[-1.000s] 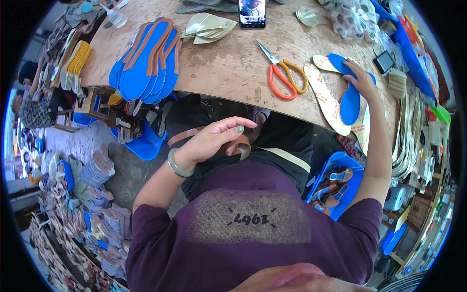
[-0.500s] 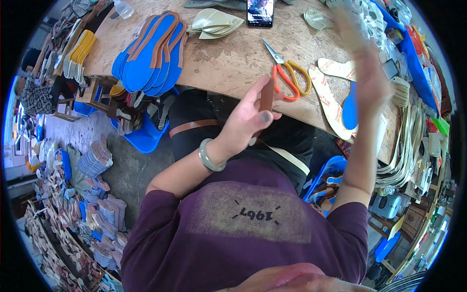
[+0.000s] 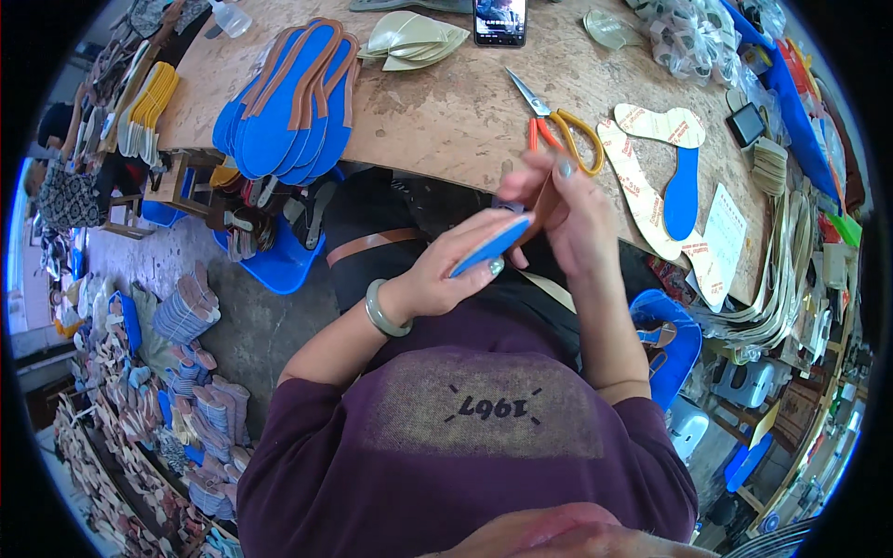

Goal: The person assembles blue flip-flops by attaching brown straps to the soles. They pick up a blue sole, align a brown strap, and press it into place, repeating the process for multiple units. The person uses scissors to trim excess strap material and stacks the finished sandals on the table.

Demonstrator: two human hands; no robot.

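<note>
A blue insole with a brown strip is held over my lap, just off the table's near edge. My left hand is closed around its near end, thumb below and fingers above. At the far end my right hand has its bent fingers and thumb about the brown part; some fingertips are blurred. Beyond my right hand, scissors with one orange and one yellow handle lie on the table, blades pointing away. Right of them lie pale insole shapes and a blue insole piece.
A fanned stack of blue insoles with brown edging lies at the table's left. Cream pieces and a phone are at the back. Pale strips hang over the right edge. Blue bins stand below the table.
My right hand has come from over the right side of the table, down and left, to the insole. The left hand has tilted it, so its blue side now shows.
</note>
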